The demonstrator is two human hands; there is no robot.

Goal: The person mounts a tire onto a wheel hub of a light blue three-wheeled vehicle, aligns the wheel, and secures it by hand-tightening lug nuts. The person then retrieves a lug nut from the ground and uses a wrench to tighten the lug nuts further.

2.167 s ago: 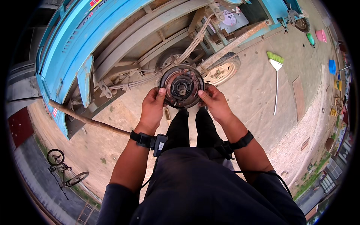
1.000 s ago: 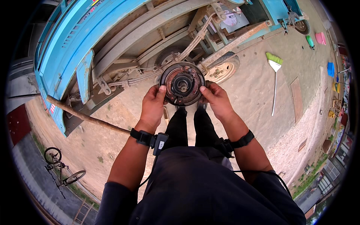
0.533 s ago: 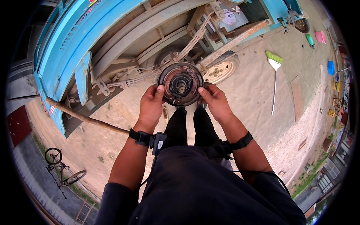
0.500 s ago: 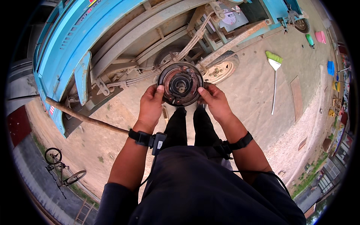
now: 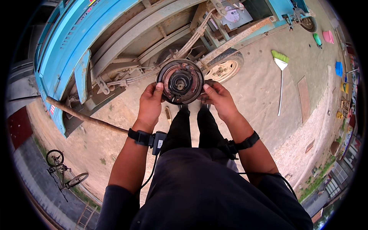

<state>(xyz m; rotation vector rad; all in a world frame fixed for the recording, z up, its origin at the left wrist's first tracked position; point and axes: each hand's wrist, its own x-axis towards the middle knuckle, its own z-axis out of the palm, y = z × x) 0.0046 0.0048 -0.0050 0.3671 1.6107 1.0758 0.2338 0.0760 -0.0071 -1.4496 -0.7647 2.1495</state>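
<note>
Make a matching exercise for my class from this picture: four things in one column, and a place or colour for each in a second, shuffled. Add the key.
Things
1. Disc
2. Broom
3. Bicycle
4. Vehicle

Places and colours
A. Lower left of the picture
B. Light blue outside
C. Between the left hand and the right hand
D. Green and white

Pairs: 1-C; 2-D; 3-A; 4-B
</note>
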